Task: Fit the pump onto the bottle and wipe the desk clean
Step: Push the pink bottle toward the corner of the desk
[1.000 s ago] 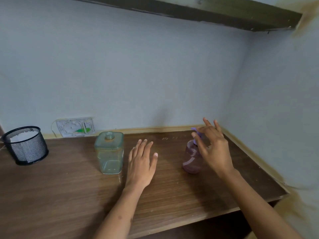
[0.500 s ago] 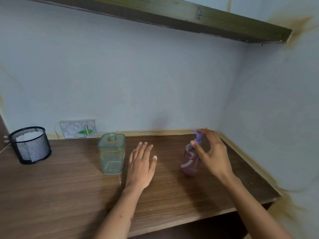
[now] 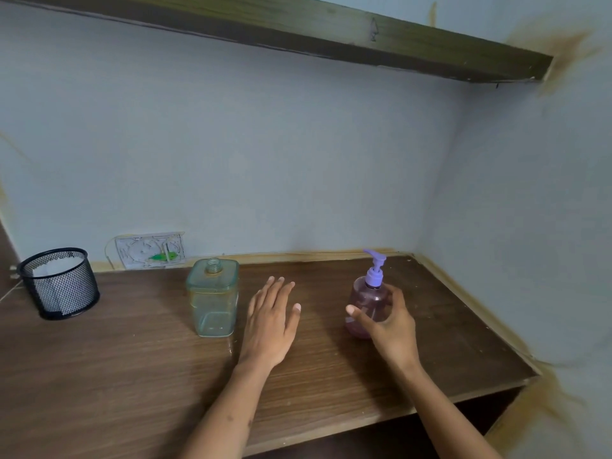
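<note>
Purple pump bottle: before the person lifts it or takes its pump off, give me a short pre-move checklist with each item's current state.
1. Right hand around the purple pump bottle: ok, fingers curl round its body, though how firm the grip is cannot be told.
2. Pump seated on that bottle: ok, upright in the neck.
3. Green bottle ready to receive a pump: ok, upright, neck open, no cap.
4. Left hand free to steady the green bottle: ok, open and flat beside it, not touching it.
5. Wiping cloth at hand: cannot tell; something white sits in the mesh basket.
</note>
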A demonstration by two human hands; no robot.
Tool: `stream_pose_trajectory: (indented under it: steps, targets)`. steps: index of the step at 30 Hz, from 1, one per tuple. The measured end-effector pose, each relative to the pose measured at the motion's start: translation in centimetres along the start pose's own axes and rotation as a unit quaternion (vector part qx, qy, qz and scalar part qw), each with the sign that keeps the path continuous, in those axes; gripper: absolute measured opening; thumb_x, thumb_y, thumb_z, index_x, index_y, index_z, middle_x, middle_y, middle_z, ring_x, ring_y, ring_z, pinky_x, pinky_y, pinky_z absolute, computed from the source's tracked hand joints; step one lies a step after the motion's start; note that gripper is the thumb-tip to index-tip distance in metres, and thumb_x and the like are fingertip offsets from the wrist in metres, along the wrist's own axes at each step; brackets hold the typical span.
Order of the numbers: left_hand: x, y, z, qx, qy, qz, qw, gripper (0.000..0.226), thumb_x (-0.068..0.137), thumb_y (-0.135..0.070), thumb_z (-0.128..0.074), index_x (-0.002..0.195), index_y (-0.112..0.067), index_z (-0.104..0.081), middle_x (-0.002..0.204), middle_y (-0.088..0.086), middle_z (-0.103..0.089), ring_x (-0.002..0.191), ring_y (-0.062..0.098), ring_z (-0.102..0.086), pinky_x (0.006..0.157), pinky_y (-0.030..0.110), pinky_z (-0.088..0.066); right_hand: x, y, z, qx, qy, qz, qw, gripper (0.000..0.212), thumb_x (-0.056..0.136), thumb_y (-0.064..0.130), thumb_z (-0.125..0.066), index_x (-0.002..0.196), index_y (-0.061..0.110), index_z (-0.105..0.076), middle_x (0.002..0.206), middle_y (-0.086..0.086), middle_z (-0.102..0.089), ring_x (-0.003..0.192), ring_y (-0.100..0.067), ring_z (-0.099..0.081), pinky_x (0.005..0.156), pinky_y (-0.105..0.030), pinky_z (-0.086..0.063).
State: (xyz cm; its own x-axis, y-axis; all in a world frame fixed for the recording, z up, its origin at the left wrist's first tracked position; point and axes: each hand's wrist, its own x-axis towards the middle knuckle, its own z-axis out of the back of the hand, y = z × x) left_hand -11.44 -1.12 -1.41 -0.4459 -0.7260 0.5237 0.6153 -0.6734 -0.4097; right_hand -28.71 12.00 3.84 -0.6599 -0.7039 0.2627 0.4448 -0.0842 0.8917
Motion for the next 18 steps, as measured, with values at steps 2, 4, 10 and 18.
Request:
stream_pose_trajectory:
  steps: [2, 4, 10, 18]
  targets:
    - [0.0, -0.2, 0.0, -0.006, 0.003, -0.019, 1.0, 0.061, 0.095, -0.051, -0.016, 0.143, -0.023, -0.041, 0.152, -0.002, -0.037, 0.146, 0.012, -0.019, 0.118, 0.033, -0.013, 0.0, -0.2, -0.1, 0.006, -0.009, 0.003, 1.0, 0.078, 0.065, 0.035, -0.086, 0.13, 0.025, -0.044, 0.113, 0.014, -0.056, 0.104, -0.007, -0.055, 0.09, -0.025, -0.046]
    - [-0.1, -0.9, 0.0, -0.024, 0.021, -0.057, 0.998, 0.056, 0.097, -0.049, -0.02, 0.144, -0.026, -0.039, 0.153, -0.005, -0.035, 0.145, 0.007, -0.017, 0.119, 0.035, -0.015, -0.1, -0.3, -0.1, 0.019, -0.012, 0.01, 1.0, 0.077, 0.064, 0.036, -0.086, 0.128, 0.028, -0.044, 0.107, 0.023, -0.054, 0.098, 0.002, -0.056, 0.083, -0.017, -0.044]
    - [0.3, -6.4, -0.4, -0.348, 0.224, -0.017, 0.91, 0.06, 0.093, -0.062, -0.039, 0.148, -0.043, -0.025, 0.155, -0.023, -0.024, 0.14, -0.009, -0.02, 0.119, 0.032, -0.02, 0.4, -1.1, 0.4, 0.072, 0.001, 0.026, 0.997, 0.067, 0.066, 0.027, -0.087, 0.123, 0.028, -0.052, 0.11, 0.016, -0.064, 0.101, -0.002, -0.062, 0.081, -0.018, -0.05]
    - [5.0, -11.6, -2.7, -0.462, 0.242, 0.031, 0.853, 0.066, 0.089, -0.066, -0.041, 0.148, -0.038, -0.03, 0.153, -0.021, -0.031, 0.137, -0.01, -0.026, 0.118, 0.029, -0.02, 6.5, -2.6, 4.6, 0.108, -0.002, 0.016, 0.994, 0.069, 0.058, 0.03, -0.091, 0.12, 0.037, -0.061, 0.12, 0.003, -0.065, 0.106, -0.015, -0.066, 0.087, -0.046, -0.056]
